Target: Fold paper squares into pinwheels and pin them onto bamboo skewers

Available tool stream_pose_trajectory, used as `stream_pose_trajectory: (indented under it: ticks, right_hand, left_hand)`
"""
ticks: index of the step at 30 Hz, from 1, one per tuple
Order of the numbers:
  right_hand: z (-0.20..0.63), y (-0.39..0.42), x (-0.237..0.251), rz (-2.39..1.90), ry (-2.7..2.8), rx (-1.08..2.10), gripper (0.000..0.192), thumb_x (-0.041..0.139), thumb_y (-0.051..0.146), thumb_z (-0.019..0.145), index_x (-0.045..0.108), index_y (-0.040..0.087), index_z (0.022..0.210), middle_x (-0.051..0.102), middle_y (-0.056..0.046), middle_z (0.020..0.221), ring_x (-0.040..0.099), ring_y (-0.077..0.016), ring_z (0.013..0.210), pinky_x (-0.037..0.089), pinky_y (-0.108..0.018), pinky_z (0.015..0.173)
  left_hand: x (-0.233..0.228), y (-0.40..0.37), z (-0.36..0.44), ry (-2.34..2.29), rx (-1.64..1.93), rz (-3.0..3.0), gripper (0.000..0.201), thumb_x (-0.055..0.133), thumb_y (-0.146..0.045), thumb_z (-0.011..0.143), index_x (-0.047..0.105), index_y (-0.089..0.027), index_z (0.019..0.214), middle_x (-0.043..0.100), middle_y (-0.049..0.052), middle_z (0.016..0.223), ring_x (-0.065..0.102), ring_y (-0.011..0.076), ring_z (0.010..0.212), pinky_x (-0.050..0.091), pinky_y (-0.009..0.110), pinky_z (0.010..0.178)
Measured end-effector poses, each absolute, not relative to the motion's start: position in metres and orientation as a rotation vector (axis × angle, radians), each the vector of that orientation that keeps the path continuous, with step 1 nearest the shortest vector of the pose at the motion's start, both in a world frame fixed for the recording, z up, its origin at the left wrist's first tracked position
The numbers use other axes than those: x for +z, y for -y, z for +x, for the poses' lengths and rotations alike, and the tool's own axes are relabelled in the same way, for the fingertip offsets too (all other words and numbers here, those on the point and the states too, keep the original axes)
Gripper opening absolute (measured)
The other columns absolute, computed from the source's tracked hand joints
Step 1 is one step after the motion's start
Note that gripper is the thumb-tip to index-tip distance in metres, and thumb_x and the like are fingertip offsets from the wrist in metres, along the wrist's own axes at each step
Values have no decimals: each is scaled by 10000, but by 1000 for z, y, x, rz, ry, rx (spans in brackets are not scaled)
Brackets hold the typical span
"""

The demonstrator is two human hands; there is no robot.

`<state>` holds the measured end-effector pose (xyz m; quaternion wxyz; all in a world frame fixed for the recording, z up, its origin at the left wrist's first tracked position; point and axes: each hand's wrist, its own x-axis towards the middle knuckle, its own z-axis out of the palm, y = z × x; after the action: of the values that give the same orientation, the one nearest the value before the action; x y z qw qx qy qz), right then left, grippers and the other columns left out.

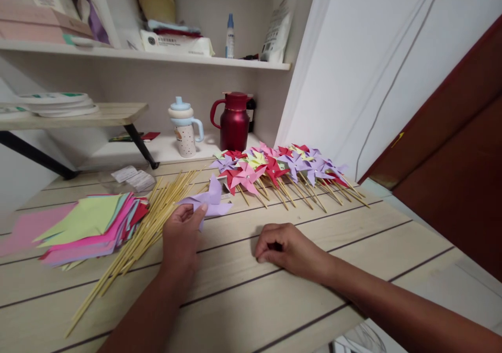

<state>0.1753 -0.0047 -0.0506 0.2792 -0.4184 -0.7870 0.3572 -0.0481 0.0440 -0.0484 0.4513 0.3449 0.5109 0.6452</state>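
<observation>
Forearms enter from the bottom edge and lie over a desk (243,300) of pale, wood-grain planks split by thin dark seams. The right hand (288,248) rests knuckles-up on the boards, its fingers curled under into a loose fist that holds nothing visible. The left hand (181,238) lies just beside it on the left, thumb and fingertips pinching the near edge of a lilac paper pinwheel head (209,200). That piece is matte, thin paper, folded into pointed vanes; it lies almost flat on the desk with one vane standing up and pointing away from the person, and its long axis runs roughly left to right.

Left of the left hand spreads a loose sheaf of bamboo sticks (137,238), slender, straight and pale yellow, running diagonally from the near left toward the far right. Touching their left side is a fanned stack of square paper sheets (86,225) in pink, light green, red and lilac.

Farther back, finished pinwheels (282,170) in red, pink, purple and yellow lie in an overlapping row, their sticks pointing toward the near right. Behind them, on a white shelf (164,151), stand a glossy dark-red jug (234,120) and a speckled white cup (184,128) with a blue lid.
</observation>
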Motion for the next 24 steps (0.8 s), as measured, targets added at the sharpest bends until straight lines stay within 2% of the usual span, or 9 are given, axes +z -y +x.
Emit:
stream_pose_trajectory:
  ticks: [6,10,13,18,22,24]
  right_hand:
    - [144,-26,-51,-1459,2052,732,32,705,226,759,702,207,734,697,10,713,603,-143,660,395,-236,614]
    - [132,-37,-49,-1532,2015,701,70,737,269,726,696,214,740,699,11,712,590,-149,656,344,-242,584]
    - [133,-39,-50,-1542,2017,733,157,770,293,698,697,223,818,674,22,705,564,-138,636,322,-236,569]
    - [144,-42,-49,-1401,2073,936,308,796,231,666,696,202,956,623,35,724,544,-114,630,380,-212,576]
    - [152,-46,-41,-1278,2096,1042,300,805,163,629,717,186,914,589,21,796,544,-116,700,421,-206,622]
    - [153,-47,-38,-1237,2092,1055,239,769,156,668,725,186,900,586,10,807,546,-125,725,428,-214,645]
  left_hand:
    - [-45,-44,-48,-1264,1585,877,285,812,-318,546,647,-156,712,679,1,700,585,137,631,433,244,612]
    - [-42,-45,-50,-1266,1601,881,294,809,-320,535,643,-156,714,679,3,693,599,149,636,440,250,612]
    - [-40,-45,-50,-1270,1615,874,268,800,-303,540,633,-161,694,657,-12,657,582,141,611,430,245,594]
    - [-41,-44,-49,-1275,1638,863,238,800,-279,537,631,-167,661,624,-29,615,558,127,586,410,235,574]
    - [-43,-46,-49,-1258,1632,858,249,806,-280,534,635,-164,673,656,-11,658,576,136,607,422,243,588]
    - [-44,-47,-49,-1251,1629,857,252,807,-283,534,636,-165,677,660,-11,663,579,137,608,424,244,590]
